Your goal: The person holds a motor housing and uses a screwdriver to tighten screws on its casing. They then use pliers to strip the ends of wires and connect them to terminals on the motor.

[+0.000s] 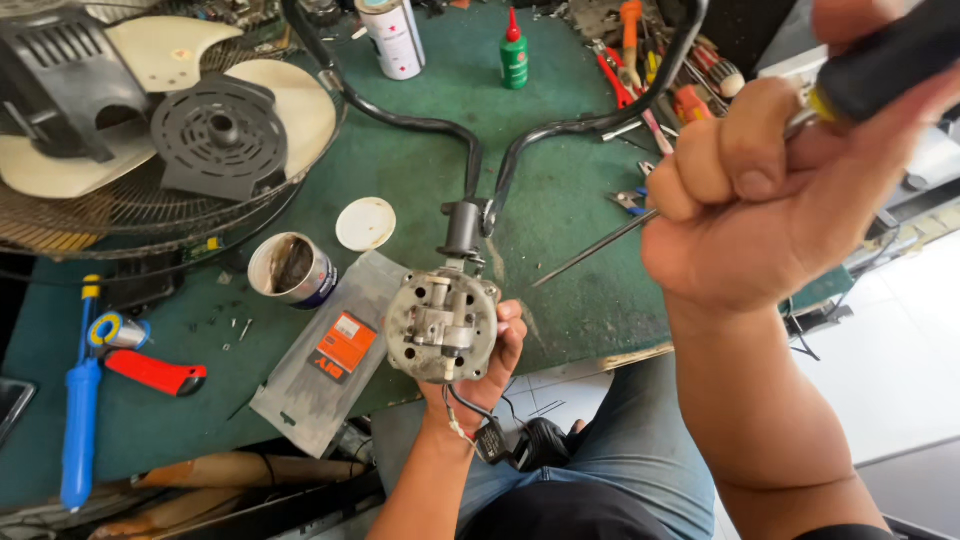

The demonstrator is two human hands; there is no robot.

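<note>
Fan motor [443,325] held at the near edge of the green tabletop [560,215], just over the person's lap; open room lies to its right. Left hand [492,362]: fingers curled around the motor from below. Right hand [760,195]: fingers clenched on a black-handled screwdriver [880,65], shaft slanting down-left above the tabletop. Grease tub [292,269], white lid [365,223] and plastic packet [325,355] lie left; fan guard [150,190] behind.

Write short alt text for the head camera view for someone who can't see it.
The left hand holds a grimy fan motor over a green workbench, while the right hand grips a screwdriver. A fan blade, grease tub and tools lie around.
</note>
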